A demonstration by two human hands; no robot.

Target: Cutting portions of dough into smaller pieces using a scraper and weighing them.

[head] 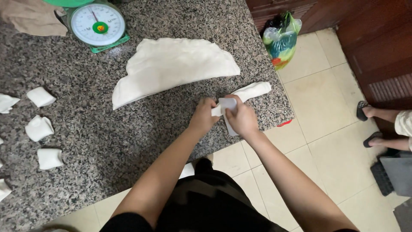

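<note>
Seen from above, at the right edge of a speckled granite counter. Both hands meeting over a strip of white dough that lies near the counter's right edge, angled up to the right. Left hand curled, fingers closed on the near end of the strip, pinching a small white fold of it. Right hand just beside, touching the left, fingers wrapped shut around a white scraper-like piece whose lower edge pokes out below the fist; whether plastic or dough, hard to tell. Far end of the strip free on the stone, clear of both hands.

Just behind the hands, apart from them, a large fan-shaped slab of white dough, flat on the counter, its straight cut edge facing the hands. Behind that, at the counter's far side, a green dial kitchen scale with a white face. Top left corner, a crumpled tan cloth. Along the left side, well apart from the hands, several small folded dough pieces laid out singly.

Off the counter, on the pale tiled floor, a knotted plastic bag with coloured contents beside a dark wooden cabinet. At the right edge, another person's feet in dark sandals.
</note>
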